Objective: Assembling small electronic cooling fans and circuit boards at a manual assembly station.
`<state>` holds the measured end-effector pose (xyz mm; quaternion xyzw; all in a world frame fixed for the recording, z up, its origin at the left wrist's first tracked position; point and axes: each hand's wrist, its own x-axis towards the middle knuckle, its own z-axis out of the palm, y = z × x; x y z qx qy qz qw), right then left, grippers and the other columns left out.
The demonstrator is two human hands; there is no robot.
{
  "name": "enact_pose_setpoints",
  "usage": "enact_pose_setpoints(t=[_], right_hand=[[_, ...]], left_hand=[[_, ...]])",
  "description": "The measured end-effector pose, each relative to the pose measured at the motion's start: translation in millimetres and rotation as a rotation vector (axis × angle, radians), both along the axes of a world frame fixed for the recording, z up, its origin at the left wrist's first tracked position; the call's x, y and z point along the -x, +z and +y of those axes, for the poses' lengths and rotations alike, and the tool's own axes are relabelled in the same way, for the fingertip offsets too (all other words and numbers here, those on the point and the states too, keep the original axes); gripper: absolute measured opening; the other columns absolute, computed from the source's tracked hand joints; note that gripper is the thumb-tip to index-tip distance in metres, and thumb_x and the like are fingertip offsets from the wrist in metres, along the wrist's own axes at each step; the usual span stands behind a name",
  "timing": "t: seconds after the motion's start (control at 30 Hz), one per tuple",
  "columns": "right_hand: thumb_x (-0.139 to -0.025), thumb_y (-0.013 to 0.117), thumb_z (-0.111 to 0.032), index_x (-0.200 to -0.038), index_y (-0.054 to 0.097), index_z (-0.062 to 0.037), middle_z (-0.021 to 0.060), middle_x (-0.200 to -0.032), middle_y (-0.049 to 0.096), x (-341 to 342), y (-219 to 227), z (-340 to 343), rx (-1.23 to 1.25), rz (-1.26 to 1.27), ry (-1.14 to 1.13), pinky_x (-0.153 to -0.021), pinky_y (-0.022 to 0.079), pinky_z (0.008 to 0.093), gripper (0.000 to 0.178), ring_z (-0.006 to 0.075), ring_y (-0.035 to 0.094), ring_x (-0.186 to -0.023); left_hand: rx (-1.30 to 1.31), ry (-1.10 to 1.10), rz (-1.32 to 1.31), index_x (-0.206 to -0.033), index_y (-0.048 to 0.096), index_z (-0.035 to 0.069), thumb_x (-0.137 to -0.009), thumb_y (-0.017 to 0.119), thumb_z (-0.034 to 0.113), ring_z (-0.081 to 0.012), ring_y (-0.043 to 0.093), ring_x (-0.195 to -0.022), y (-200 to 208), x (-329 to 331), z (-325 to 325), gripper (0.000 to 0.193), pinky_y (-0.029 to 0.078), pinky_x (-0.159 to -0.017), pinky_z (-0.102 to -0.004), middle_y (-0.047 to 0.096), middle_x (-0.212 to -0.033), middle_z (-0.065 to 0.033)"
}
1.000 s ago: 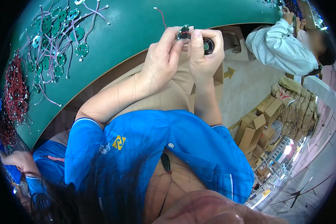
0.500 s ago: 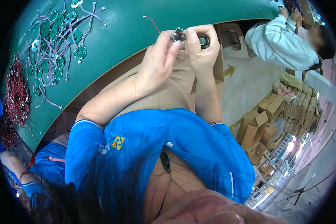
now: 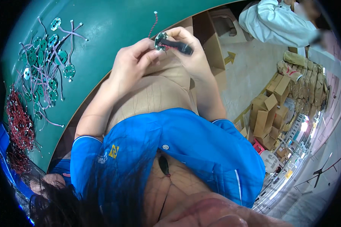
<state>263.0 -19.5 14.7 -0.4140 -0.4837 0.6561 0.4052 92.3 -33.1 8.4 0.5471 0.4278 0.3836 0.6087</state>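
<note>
My left hand (image 3: 136, 62) pinches the edge of a small round green circuit board (image 3: 160, 42) between thumb and fingers. Held edge-on in my right hand (image 3: 193, 56) is a black round part (image 3: 182, 47), with its fingers also curled behind the board. Short red wires run between board and black part. A twisted red wire (image 3: 154, 25) with a white plug sticks out past the board over the green table (image 3: 117, 22). Both hands are above my lap at the table's edge. Some fingertips are hidden behind the board.
Several green circuit boards (image 3: 60, 56) with grey-white cables lie spread on the table at left, beside a heap of red wires (image 3: 21, 121). Cardboard boxes (image 3: 263, 117) stand on the floor at right. A person in a pale sleeve (image 3: 272, 22) sits at far right.
The black part has turned from face-on to edge-on in my right hand. Both hands have shifted slightly left, and the circuit board now faces more toward the view.
</note>
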Motion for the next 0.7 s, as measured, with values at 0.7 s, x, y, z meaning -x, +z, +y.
enact_pose_setpoints(t=[0.7], right_hand=[[-0.088,0.055,-0.005,-0.097,0.062,-0.0028,-0.0015,-0.070,0.052,-84.8,-1.8,6.0,-0.518,-0.672,0.175,-0.051,0.031,0.0199,0.011,0.0068,0.039,-0.056]], left_hand=[[0.424,-0.051,-0.536,-0.084,0.059,0.002,-0.093,0.055,0.016,-0.0039,0.046,-0.046,-5.6,18.2,16.0,0.017,0.034,-0.044,-0.0133,0.056,-0.064,-0.0027]])
